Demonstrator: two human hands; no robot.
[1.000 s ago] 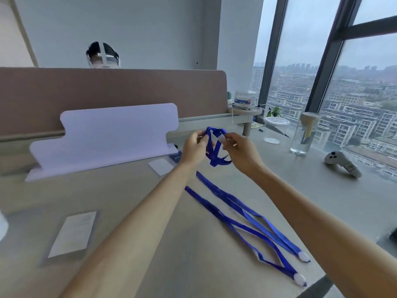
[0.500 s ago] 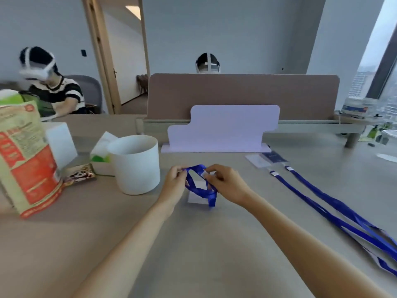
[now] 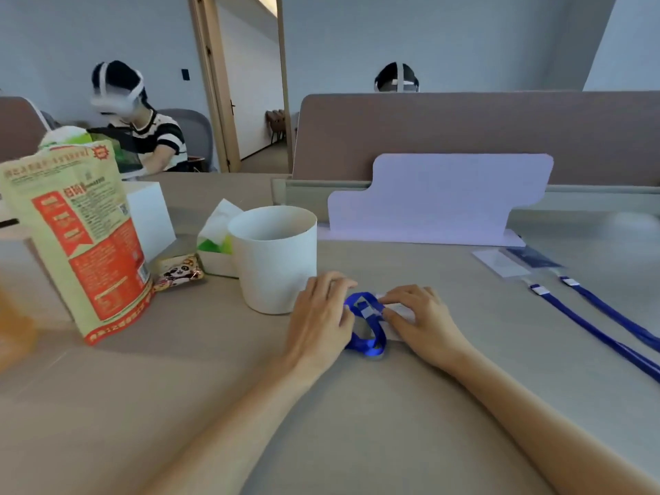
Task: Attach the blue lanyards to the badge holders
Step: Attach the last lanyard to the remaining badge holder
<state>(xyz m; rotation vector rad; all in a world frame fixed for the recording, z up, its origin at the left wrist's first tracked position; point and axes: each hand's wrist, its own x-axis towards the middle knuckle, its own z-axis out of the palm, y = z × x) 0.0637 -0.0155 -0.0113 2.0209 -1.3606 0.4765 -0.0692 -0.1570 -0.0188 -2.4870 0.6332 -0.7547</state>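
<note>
Lanyards are partway dealt with, judging from how things lie on the beige table (image 3: 357, 423). Off to the right, two long lanyards (image 3: 585, 325) lie stretched out side by side. Their pale clip ends point at a clear badge holder (image 3: 498, 263) and a dark badge holder (image 3: 534, 257). Each clip looks joined to its holder, but that corner is blurred, so I would call those two only probably done.

The third is the one in hand. Just in front of the white cup (image 3: 278, 266), the left hand (image 3: 321, 316) has its fingers bent and its thumb against the left side of the coiled lanyard (image 3: 371, 337), holding the loops on the tabletop. The right hand (image 3: 421, 317) pinches the coil's pale clip (image 3: 368, 309) between forefinger and thumb. It does so over a pale badge holder (image 3: 400, 310) that lies mostly under its fingers. Whether the clip is through the holder's slot cannot be told, so that fastening seems to be what is left (and perhaps laying the set beside the others).

As for writing, the biggest printed thing is the snack bag (image 3: 82, 244) on the left. It has red panels, a green top, a starburst badge and dense lines of characters, none sharp enough to read. The small packet (image 3: 178, 273) beside it shows a cartoon panda and no legible word
</note>
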